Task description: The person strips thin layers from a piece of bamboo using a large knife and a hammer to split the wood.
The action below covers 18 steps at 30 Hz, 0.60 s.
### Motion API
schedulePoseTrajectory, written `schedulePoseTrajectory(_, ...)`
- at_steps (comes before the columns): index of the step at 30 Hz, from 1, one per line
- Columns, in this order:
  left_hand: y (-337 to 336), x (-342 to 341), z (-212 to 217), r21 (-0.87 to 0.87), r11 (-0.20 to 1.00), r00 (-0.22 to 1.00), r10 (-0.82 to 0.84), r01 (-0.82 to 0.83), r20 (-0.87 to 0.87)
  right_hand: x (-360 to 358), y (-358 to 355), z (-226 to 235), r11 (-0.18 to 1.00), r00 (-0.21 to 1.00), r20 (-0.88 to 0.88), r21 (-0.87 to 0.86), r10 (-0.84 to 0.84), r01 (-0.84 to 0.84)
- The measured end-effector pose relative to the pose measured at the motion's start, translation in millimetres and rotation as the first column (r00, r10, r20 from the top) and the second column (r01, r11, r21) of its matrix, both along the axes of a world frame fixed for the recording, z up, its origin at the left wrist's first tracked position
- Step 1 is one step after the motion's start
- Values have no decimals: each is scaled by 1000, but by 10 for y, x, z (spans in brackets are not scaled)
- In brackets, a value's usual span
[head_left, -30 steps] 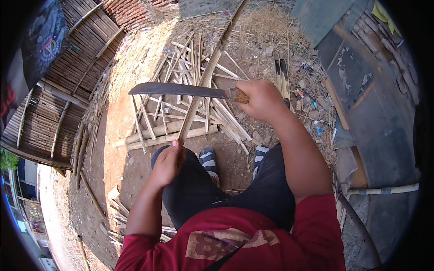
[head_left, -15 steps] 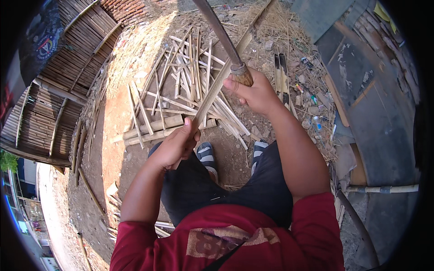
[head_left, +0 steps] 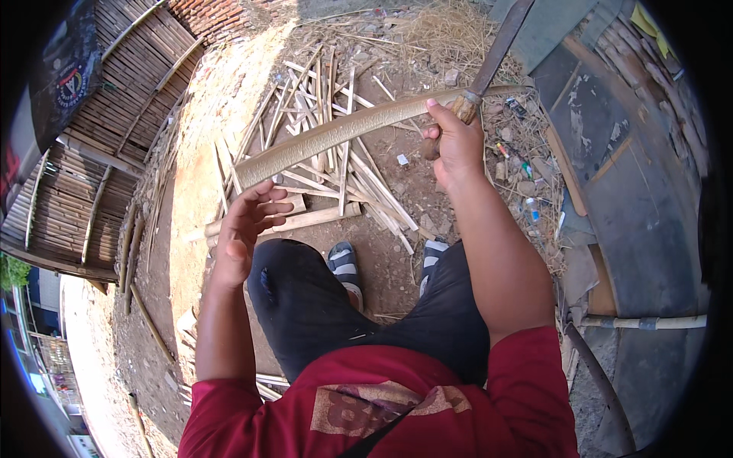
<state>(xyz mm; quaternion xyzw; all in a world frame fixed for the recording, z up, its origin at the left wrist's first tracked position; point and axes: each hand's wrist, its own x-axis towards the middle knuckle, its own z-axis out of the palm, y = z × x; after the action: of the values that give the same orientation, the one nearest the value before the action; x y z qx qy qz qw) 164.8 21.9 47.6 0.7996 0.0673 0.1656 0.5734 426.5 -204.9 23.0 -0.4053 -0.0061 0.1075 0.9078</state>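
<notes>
My right hand [head_left: 458, 145] is closed around the wooden handle of a machete [head_left: 500, 49], whose dark blade points up to the far right. A long split bamboo strip [head_left: 328, 136], pale inner face showing, crosses in front of me. It passes by the right hand, and the thumb lies against it; whether the fingers also grip it is partly hidden. My left hand [head_left: 256, 221], palm turned inward and fingers apart, holds nothing. It is just below the strip's left end, and I cannot tell whether the fingertips touch it.
Cut bamboo sticks [head_left: 336, 95] lie in a loose pile ahead, with thicker bamboo poles [head_left: 321, 220] nearer my feet. Left stands a slatted bamboo wall [head_left: 61, 206]. Dark boards [head_left: 641, 198] lie along the right, beside litter and a small bottle [head_left: 532, 208].
My left hand has let go of the bamboo strip and opened, moving left. My right hand has shifted right with the machete; the blade now leans right, and the strip has swung nearer to level.
</notes>
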Motion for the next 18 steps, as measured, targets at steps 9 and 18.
schedulePoseTrajectory(9,-419,606,213,-105,902,855,430,-418,290,128,123,-279,995,997,-44,-76,-68,65)
schedulePoseTrajectory(18,-475,874,288,-255,831,733,556,-494,393,213,129,-340,989,999,2,-142,32,-31)
